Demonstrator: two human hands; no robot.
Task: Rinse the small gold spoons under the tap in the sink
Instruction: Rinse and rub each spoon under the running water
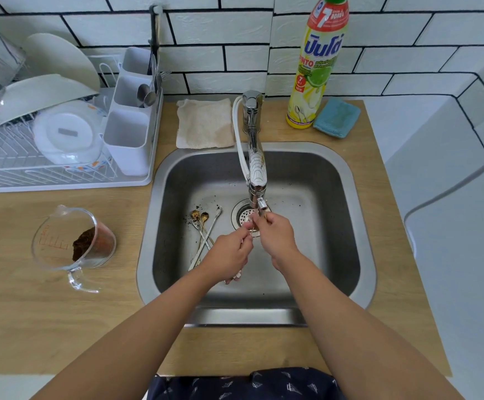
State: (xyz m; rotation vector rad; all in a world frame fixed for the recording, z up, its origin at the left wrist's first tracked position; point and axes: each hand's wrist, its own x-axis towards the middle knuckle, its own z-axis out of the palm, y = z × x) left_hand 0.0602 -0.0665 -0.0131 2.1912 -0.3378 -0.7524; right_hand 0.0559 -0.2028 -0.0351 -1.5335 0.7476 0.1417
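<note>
Both hands are over the steel sink (336, 180), just under the tap's (256, 180) spout. My right hand (275, 238) pinches a small gold spoon (266, 217), whose tip shows above the fingers beside the spout. My left hand (229, 254) has its fingers curled and pinched at the spoon's lower part, where the two hands meet. Most of that spoon is hidden by my fingers. Several more small gold and silver spoons (204, 229) lie on the sink floor to the left of the drain (243, 216), among dark specks.
A glass measuring jug (73, 243) with brown grounds stands on the wooden counter at left. A dish rack (61, 134) with plates and a cutlery holder is behind it. A beige cloth (204, 122), a dish soap bottle (318, 67) and a blue sponge (337, 118) sit behind the sink.
</note>
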